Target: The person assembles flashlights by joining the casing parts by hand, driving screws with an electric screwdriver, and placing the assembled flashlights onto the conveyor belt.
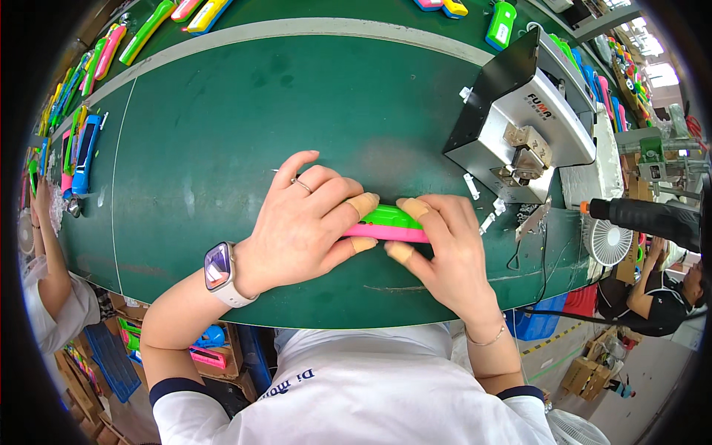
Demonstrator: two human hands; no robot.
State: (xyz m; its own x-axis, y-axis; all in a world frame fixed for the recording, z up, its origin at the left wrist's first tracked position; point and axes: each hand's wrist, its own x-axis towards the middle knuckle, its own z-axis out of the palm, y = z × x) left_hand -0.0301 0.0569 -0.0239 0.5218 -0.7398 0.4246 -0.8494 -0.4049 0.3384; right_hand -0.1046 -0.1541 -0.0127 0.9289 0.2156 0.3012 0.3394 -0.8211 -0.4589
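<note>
A long plastic casing (391, 222), bright green on top and pink along its lower side, lies between my hands just above the green worktop. At its left end my left hand (308, 219) grips it with thumb below and index finger above; the other fingers are partly raised. My right hand (445, 241) pinches the other end in the same way. Tan tape wraps the tips of both thumbs and index fingers. The fingers hide both ends of the casing.
On the green worktop (222, 133), a black and silver screw-feeder-like machine (519, 119) stands at the right, with small white plastic pieces (486, 222) beside it. A black powered screwdriver (645, 219) juts in from the right. Coloured casings (85, 152) lie at left. Other people work at both sides.
</note>
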